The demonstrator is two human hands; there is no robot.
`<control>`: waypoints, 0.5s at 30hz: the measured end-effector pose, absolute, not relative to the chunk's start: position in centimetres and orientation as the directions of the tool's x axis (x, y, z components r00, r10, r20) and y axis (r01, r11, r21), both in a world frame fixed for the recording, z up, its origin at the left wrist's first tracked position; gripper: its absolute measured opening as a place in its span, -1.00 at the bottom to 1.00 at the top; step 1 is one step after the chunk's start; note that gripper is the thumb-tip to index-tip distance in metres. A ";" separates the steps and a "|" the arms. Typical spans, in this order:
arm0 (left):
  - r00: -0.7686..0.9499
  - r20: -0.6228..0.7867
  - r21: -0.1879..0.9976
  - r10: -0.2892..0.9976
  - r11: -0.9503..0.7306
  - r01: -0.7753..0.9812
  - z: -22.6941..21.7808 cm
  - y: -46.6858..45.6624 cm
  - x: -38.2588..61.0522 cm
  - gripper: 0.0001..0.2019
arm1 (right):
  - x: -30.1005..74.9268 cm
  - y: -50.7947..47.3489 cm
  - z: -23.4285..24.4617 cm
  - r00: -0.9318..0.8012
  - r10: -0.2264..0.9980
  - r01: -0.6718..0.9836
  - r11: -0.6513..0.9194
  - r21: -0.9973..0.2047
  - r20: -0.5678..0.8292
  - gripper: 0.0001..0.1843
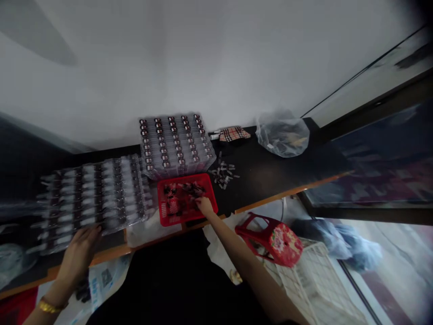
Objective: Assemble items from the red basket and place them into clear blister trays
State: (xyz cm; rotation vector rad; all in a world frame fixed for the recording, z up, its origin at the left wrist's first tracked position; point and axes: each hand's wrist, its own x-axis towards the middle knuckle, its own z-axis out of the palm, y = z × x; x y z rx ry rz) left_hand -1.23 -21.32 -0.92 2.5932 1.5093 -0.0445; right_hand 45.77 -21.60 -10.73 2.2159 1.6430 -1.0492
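My right hand [204, 205] reaches into a red plastic basket [165, 215] holding small dark and red parts. Its fingers are curled together over the parts; what they hold is hidden. My left hand [80, 248], with a gold bracelet on the wrist, rests on the near edge of a clear plastic tray [94, 194] filled with rows of small parts, fingers bent against its rim. A second stack of clear trays [176, 144] with several rows of small red-and-dark parts stands behind the basket.
A loose heap of small grey pieces [223, 174] lies right of the basket on the black table [270, 176]. A plaid pouch [233, 133] and a clear plastic bag [282, 134] sit at the back. A red stool [275, 239] and white crate [318, 284] are below right.
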 end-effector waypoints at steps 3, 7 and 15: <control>0.464 -0.106 0.129 0.879 -0.451 0.883 -1.5 -21.4 -2.0 -0.53 | 47.0 -21.7 -10.7 0.097 0.772 0.893 -0.346 -0.287 -0.628 -0.69; 0.454 -0.142 0.161 0.879 -0.432 0.887 -1.3 -21.5 -2.4 -0.60 | 47.8 -21.9 -10.1 0.015 0.772 0.891 -0.298 -0.342 -0.635 -0.73; 0.462 -0.143 -0.033 0.876 -0.470 0.882 0.4 -20.8 -0.9 -0.61 | 45.7 -21.7 -6.8 -0.166 0.848 0.824 -0.160 -0.544 -0.502 -0.69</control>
